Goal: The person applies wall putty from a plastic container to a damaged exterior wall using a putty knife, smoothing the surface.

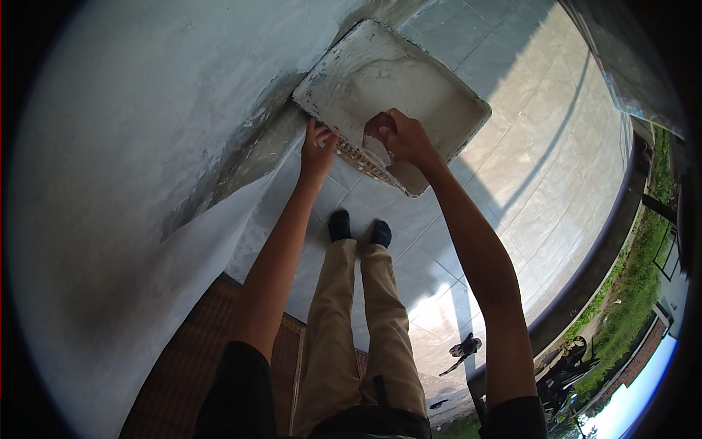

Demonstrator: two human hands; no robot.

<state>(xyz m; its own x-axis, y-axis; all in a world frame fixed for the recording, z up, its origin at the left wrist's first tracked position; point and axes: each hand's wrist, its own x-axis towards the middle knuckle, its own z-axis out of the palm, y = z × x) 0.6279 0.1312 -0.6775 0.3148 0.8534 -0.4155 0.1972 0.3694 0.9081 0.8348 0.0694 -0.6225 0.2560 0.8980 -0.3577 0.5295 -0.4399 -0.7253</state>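
Observation:
A shallow rectangular tray [468,95] with a smeared rim rests at the foot of the wall, off-white paste [409,84] spread inside it. My left hand [319,150] is closed on the tray's near left rim, fingers hooked over the edge. In my right hand [406,139], closed over the tray's near side, is a dark red scraper [378,126]. Its pale lower part is coated with paste and sits just inside the near wall. My fingers and palm hide part of the scraper.
A grey plastered wall [146,132] rises close on the left. Grey floor tiles [541,139] run right, partly sunlit. My socked feet [340,225] stand just behind the tray. A brown woven mat [197,358] lies lower left. Beyond the porch edge is grass [629,293].

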